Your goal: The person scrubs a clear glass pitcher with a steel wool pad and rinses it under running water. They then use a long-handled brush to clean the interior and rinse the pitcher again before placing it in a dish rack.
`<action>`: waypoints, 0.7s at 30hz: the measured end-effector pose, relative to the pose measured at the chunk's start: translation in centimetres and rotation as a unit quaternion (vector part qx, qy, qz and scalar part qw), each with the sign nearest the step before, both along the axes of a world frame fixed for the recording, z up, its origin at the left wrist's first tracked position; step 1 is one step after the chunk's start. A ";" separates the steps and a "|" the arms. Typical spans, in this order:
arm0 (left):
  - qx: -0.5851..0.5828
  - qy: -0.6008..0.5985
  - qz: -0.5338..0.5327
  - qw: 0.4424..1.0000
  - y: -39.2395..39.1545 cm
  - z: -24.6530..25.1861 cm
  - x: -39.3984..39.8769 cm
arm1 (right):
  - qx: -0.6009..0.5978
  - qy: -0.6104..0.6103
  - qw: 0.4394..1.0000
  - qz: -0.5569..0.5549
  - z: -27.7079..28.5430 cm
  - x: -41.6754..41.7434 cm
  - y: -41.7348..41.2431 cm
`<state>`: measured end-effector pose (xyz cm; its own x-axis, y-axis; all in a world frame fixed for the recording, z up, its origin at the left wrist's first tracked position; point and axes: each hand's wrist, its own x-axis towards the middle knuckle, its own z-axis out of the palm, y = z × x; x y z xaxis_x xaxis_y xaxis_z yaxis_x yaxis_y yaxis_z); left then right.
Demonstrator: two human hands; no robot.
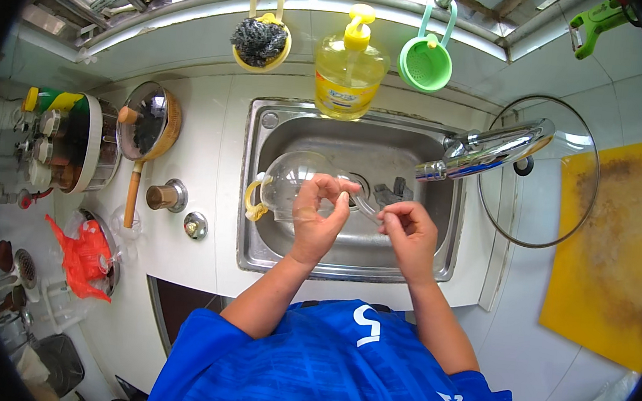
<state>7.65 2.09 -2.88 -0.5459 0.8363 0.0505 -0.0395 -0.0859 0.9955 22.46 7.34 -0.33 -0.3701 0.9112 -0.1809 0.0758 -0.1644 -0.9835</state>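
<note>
Over the stainless steel sink [349, 270], my left hand [319, 218] grips a clear glass teapot [291, 177] lying on its side. The pot's yellowish handle points to the left and its curved glass spout [364, 204] to the right. At the spout's end, the thumb and fingers of my right hand [410, 238] are pinched together; whether they hold the tip or something thin cannot be told. A dark grey cloth [394, 193] lies in the basin near the drain, beyond my right hand.
A chrome faucet [488, 150] reaches over the basin from the right, before a round glass lid [533, 235]. A yellow soap pump bottle [349, 75] stands behind the sink. On the left are a lidded pan [172, 122] and a red plastic bag [83, 259]; a yellow cutting board [599, 256] is at right.
</note>
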 end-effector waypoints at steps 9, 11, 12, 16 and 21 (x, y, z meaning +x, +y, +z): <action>-0.047 -0.011 -0.015 0.999 3.2 -4.8 1.9 | 0.198 -0.177 0.963 -0.050 -7.6 4.8 12.6; -0.055 -0.026 -0.028 0.998 4.1 -5.3 2.5 | 0.248 -0.221 0.943 -0.015 -9.2 4.7 13.9; -0.053 -0.027 -0.030 0.998 4.4 -5.7 2.6 | 0.318 -0.268 0.909 0.007 -9.5 4.3 14.2; -0.049 -0.030 -0.041 0.998 5.6 -6.3 3.1 | 0.276 -0.282 0.918 0.028 -10.1 4.1 13.6; -0.056 -0.049 -0.039 0.996 6.1 -6.5 3.1 | 0.379 -0.226 0.892 -0.099 -7.8 4.4 12.6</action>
